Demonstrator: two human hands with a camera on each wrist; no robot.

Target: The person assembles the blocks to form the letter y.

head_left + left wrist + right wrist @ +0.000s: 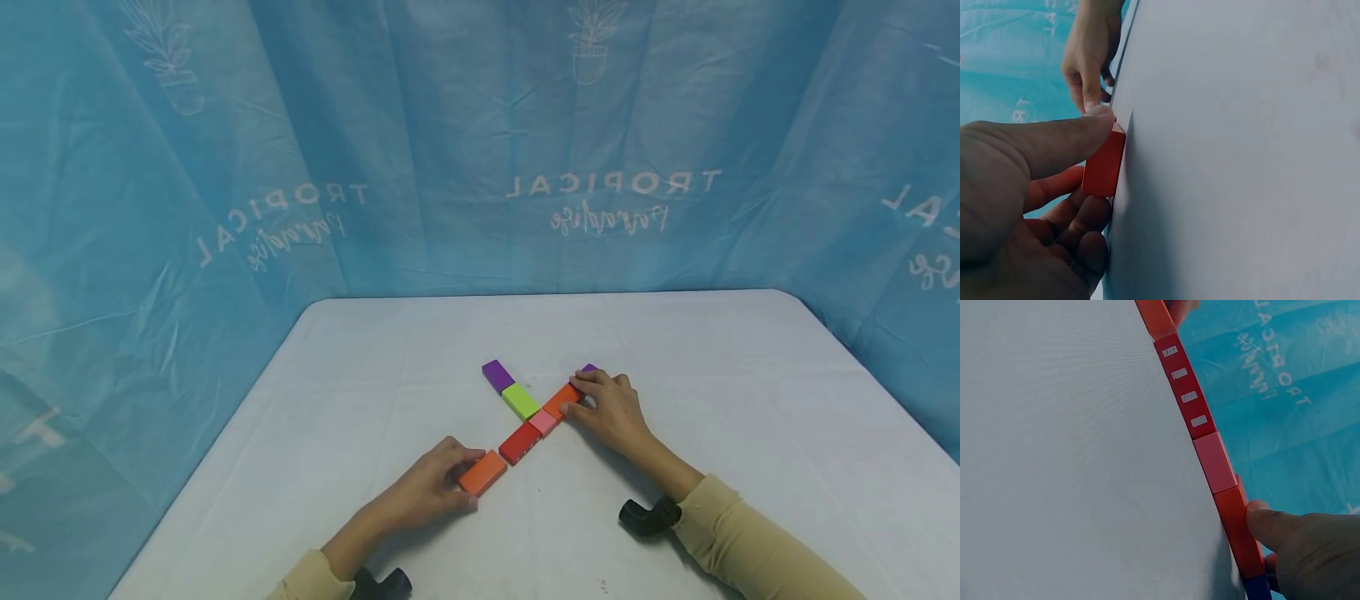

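In the head view, my left hand [427,492] pinches the near orange block [483,473] between thumb and fingers at the close end of a diagonal row of blocks. Just beyond it lie a red block [520,443] and a short pink block [543,422]. At the far end, my right hand [611,412] holds the far orange block [558,402], its fingers reaching over toward a purple block [589,367] that is mostly hidden. The right wrist view shows the thumb [1272,525] against that orange block's upper edge.
A lime green block [521,401] and another purple block [498,376] branch off the row to the back left. White cloth covers the table [390,350]. A blue printed curtain [450,167] surrounds its back and sides. Black curved pieces [648,517] sit at both wrists.
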